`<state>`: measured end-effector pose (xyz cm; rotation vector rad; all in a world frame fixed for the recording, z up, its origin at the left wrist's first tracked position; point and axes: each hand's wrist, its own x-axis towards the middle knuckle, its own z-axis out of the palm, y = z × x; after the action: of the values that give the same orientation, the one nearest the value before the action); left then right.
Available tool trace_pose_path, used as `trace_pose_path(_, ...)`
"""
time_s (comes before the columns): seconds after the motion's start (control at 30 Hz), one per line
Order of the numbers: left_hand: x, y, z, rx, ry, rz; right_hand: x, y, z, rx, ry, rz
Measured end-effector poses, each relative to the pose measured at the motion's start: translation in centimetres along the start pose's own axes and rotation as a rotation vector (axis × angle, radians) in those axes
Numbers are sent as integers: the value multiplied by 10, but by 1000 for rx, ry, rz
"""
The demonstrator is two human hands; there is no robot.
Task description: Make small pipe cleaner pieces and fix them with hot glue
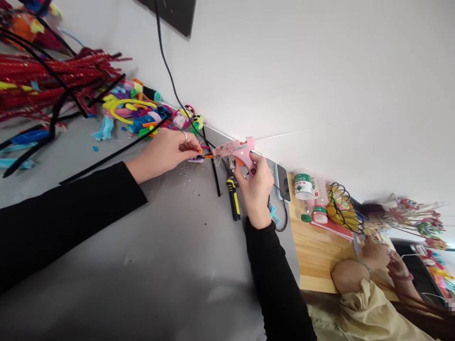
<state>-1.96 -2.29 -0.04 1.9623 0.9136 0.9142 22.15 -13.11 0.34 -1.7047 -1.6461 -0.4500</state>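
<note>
Glue gun [241, 151] fills curled right hand [256, 185], left hand [170, 150] pinching orange piece [200, 150], bottles [304, 185] beyond.

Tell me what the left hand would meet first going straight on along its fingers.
Past the small orange piece at its fingertips, the left hand would probably meet the front of the pink glue gun; depth is unclear here.

the head camera (tilted) looks down at both hands [165, 151].
</note>
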Motion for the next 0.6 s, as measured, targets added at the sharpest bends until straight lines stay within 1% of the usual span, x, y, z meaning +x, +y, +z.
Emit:
trace_pose_path(0.33, 0, 0, 2, -36, 29, -58, -1, 2, 1, -25, -25, -34)
trace_pose_path(0.6, 1, -5, 4, -78, 61, -91, -2, 2, 3, -24, 7, -69)
